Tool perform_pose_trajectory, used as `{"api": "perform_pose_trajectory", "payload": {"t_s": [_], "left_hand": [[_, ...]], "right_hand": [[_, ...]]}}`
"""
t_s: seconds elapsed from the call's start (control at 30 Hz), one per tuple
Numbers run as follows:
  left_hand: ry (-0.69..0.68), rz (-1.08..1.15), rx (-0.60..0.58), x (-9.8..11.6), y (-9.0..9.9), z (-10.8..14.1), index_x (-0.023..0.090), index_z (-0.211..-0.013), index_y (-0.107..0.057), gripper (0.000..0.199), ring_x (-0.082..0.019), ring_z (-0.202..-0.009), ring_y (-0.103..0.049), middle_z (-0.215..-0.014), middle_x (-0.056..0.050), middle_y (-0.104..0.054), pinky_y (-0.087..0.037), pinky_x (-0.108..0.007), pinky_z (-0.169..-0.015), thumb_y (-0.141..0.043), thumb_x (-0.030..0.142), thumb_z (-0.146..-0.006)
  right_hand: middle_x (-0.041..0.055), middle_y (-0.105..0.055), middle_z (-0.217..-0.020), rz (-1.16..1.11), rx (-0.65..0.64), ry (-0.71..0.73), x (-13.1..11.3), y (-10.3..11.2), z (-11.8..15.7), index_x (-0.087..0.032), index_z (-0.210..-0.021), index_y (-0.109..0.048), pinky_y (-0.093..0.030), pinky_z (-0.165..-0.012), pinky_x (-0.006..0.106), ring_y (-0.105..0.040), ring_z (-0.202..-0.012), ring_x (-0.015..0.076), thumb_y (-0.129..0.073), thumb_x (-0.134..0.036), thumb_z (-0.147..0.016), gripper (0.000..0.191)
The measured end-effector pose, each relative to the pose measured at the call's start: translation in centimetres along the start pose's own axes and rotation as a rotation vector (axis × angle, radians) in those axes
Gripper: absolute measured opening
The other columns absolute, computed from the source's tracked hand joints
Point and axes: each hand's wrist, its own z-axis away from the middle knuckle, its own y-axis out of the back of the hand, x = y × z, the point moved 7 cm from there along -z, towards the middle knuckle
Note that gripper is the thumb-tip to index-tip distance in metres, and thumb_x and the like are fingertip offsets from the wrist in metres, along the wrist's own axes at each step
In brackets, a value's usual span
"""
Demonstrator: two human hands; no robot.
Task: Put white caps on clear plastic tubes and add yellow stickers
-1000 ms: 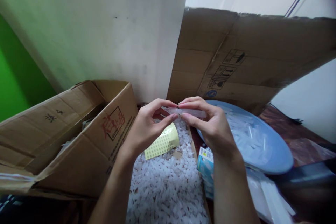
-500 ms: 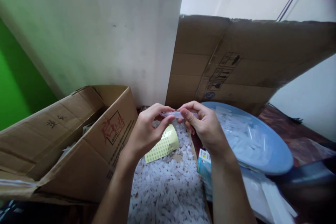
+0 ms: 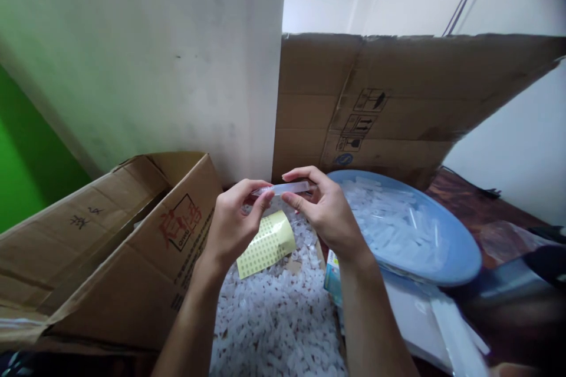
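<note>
A slim translucent plastic tube (image 3: 289, 188) is held nearly level above the white pieces, its left end narrower. My left hand (image 3: 232, 215) pinches that left end between thumb and forefinger. On the other end is my right hand (image 3: 329, 206), its thumb against the lower side and its forefinger lifted over the top; its other fingers are partly hidden behind. Just below the tube lies a yellow sheet of small round stickers (image 3: 267, 244), slightly curled, resting on a heap of small white translucent pieces (image 3: 269, 324).
An open cardboard box (image 3: 145, 259) stands on the left. To the right, a blue oval tray (image 3: 469, 256) bears many clear tubes, above white flat packs (image 3: 411, 312). A small teal-and-white packet (image 3: 332, 280) sits by my right forearm. Behind lean a large cardboard sheet (image 3: 309, 82) and a white panel (image 3: 198, 70).
The view has shifted a little to the right. My right forefinger has lifted away from the tube, and more of the tube shows between my hands.
</note>
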Motion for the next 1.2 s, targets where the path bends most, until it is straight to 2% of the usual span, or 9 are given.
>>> {"api": "perform_pose_trajectory", "payload": {"t_s": [0.1,0.27,0.43,0.53,0.63,0.73,0.87,1.07,1.2], "left_hand": [[0.048,0.053,-0.009,-0.5,0.0,0.1,0.017,-0.106,-0.073,0.019,-0.013,-0.072,-0.073,-0.090,-0.005,-0.077,-0.060,-0.023,-0.067,-0.067,0.032,-0.097],[-0.042,-0.007,-0.005,0.3,-0.1,0.2,0.016,-0.106,-0.073,0.014,-0.013,-0.073,-0.073,-0.091,-0.005,-0.078,-0.061,-0.024,-0.071,-0.067,0.023,-0.096],[-0.130,-0.003,0.021,1.1,-0.5,0.2,0.017,-0.107,-0.074,0.016,-0.014,-0.085,-0.075,-0.099,-0.005,-0.078,-0.061,-0.025,-0.079,-0.067,0.013,-0.093],[-0.148,0.025,0.003,1.2,-0.8,0.1,0.018,-0.108,-0.074,0.016,-0.015,-0.089,-0.074,-0.102,-0.006,-0.077,-0.061,-0.026,-0.082,-0.067,0.014,-0.094],[-0.130,0.036,0.005,1.1,-0.6,0.1,0.017,-0.108,-0.073,0.015,-0.017,-0.092,-0.074,-0.104,-0.007,-0.077,-0.061,-0.027,-0.083,-0.068,0.016,-0.094],[-0.078,0.029,0.042,0.5,-0.3,0.0,0.016,-0.109,-0.072,0.016,-0.017,-0.089,-0.074,-0.102,-0.007,-0.076,-0.061,-0.027,-0.081,-0.070,0.022,-0.094],[-0.057,0.070,0.040,0.2,-0.1,0.0,0.016,-0.111,-0.072,0.018,-0.017,-0.089,-0.075,-0.102,-0.007,-0.076,-0.061,-0.028,-0.082,-0.069,0.023,-0.095],[-0.111,0.036,0.005,0.9,0.4,0.0,0.017,-0.108,-0.072,0.014,-0.017,-0.087,-0.074,-0.100,-0.007,-0.076,-0.060,-0.028,-0.080,-0.069,0.019,-0.095],[-0.219,-0.022,-0.011,1.6,0.5,0.1,0.017,-0.107,-0.073,0.015,-0.016,-0.090,-0.071,-0.102,-0.006,-0.076,-0.058,-0.027,-0.081,-0.066,0.011,-0.094]], "right_hand": [[0.0036,-0.072,-0.101,0.025,0.005,0.031,-0.3,0.3,0.1,-0.021,-0.101,-0.071,-0.053,-0.078,0.027,-0.068,-0.090,0.0164,-0.074,-0.020,-0.087,0.014],[0.0024,-0.071,-0.086,0.055,-0.007,-0.008,0.0,0.5,0.2,-0.020,-0.097,-0.073,-0.047,-0.062,0.024,-0.063,-0.073,0.0136,-0.074,-0.025,-0.089,0.010],[-0.0017,-0.053,-0.055,0.068,0.095,-0.052,0.8,1.0,0.2,-0.017,-0.065,-0.060,-0.029,-0.044,0.023,-0.042,-0.046,0.0073,-0.060,-0.055,-0.098,0.051],[-0.0024,-0.048,-0.050,0.085,0.114,-0.079,1.2,1.1,0.2,-0.017,-0.062,-0.058,-0.029,-0.044,0.023,-0.041,-0.045,0.0072,-0.061,-0.059,-0.097,0.055],[-0.0013,-0.057,-0.061,0.042,0.066,-0.103,1.5,0.8,0.1,-0.018,-0.086,-0.069,-0.034,-0.047,0.022,-0.046,-0.049,0.0085,-0.060,-0.057,-0.098,0.042],[0.0036,-0.069,-0.099,-0.002,0.044,-0.034,1.0,0.7,0.0,-0.023,-0.114,-0.067,-0.047,-0.061,0.022,-0.061,-0.073,0.0119,-0.076,-0.042,-0.089,0.032],[0.0043,-0.069,-0.109,-0.037,0.026,0.048,0.3,0.5,0.1,-0.023,-0.109,-0.067,-0.052,-0.081,0.026,-0.065,-0.097,0.0168,-0.076,-0.023,-0.087,0.024],[0.0008,-0.066,-0.081,0.035,-0.006,-0.016,0.4,0.3,0.2,-0.019,-0.098,-0.070,-0.036,-0.051,0.022,-0.050,-0.060,0.0091,-0.071,-0.031,-0.092,0.013],[-0.0027,-0.051,-0.061,0.031,0.005,-0.055,0.9,0.0,0.1,-0.017,-0.080,-0.067,-0.027,-0.046,0.023,-0.040,-0.051,0.0079,-0.060,-0.045,-0.100,0.035]]}}
